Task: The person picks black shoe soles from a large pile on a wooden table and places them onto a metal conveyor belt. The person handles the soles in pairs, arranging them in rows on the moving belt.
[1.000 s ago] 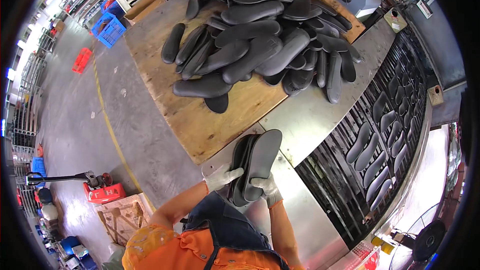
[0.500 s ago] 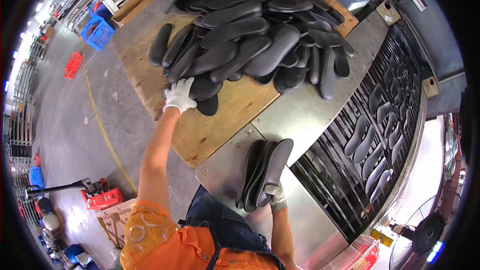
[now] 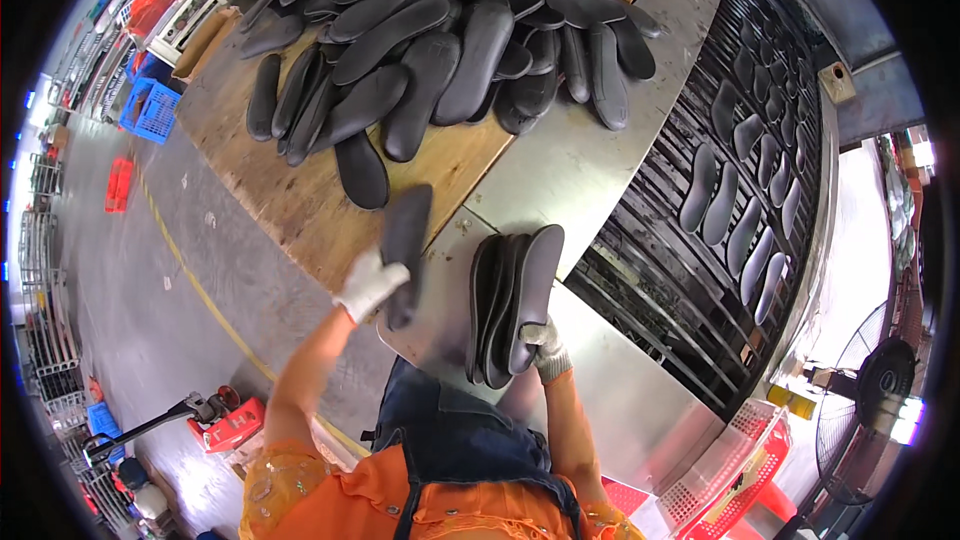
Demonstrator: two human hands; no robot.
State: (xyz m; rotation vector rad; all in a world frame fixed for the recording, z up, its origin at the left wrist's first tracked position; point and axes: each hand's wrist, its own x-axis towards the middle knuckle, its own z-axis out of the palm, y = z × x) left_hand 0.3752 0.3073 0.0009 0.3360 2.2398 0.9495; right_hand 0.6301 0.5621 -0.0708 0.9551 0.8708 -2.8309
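Observation:
In a white glove, my left hand [image 3: 372,285] grips a single black insole [image 3: 406,240], slightly blurred, above the near corner of the wooden board. My right hand [image 3: 545,345], also gloved, holds the lower end of a stack of several black insoles [image 3: 512,300], standing side by side over the metal tabletop. The held insole is to the left of that stack and apart from it. Beyond my hands lies a large heap of black insoles [image 3: 400,40] on the wooden board [image 3: 330,220]; one loose insole [image 3: 361,170] juts from its near edge.
On the right, a slatted conveyor [image 3: 650,260] carries rows of insoles beside the metal tabletop [image 3: 620,390]. A fan [image 3: 885,380] and a pink-white basket [image 3: 730,460] are at the lower right. Left on the floor are a blue crate [image 3: 150,110] and a red pallet jack [image 3: 232,427].
My left hand has drawn back from the heap toward me with an insole in its grip. The stack in my right hand stays over the metal tabletop. The whole view has shifted slightly.

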